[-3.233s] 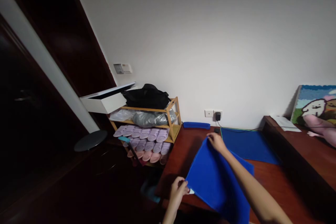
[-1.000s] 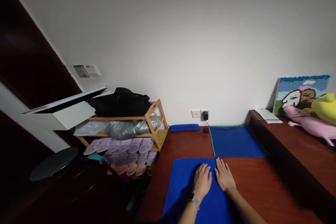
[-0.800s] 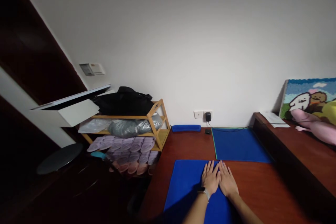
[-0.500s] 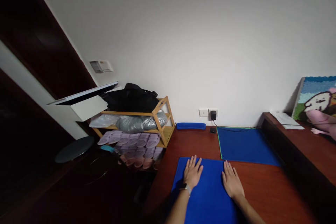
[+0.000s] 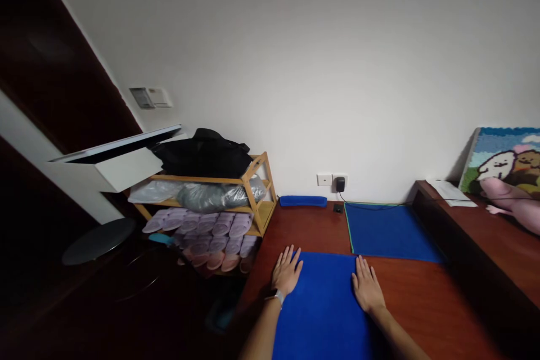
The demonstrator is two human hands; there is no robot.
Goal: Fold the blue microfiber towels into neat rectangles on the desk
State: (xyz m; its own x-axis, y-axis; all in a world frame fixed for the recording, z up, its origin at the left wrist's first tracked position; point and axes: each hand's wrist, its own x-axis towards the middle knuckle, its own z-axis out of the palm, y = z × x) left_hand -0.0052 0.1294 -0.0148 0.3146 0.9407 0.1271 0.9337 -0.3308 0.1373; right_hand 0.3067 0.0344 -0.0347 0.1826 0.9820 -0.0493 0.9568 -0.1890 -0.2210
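Note:
A blue cloth lies flat on the red-brown wooden table right in front of me. My left hand rests palm down on the cloth's far left corner, fingers spread. My right hand lies flat on its far right edge, fingers stretched out. Neither hand holds anything. A silver watch band shows on my left wrist.
A second blue cloth lies spread behind, near the wall socket with a black charger. A rolled blue cloth sits by the wall. Left of the table stands a wooden shoe rack with slippers. A raised ledge is at right.
Earlier I held the cloth up by two corners; it now lies flat. My hands have slid apart from its middle to its left and right edges.

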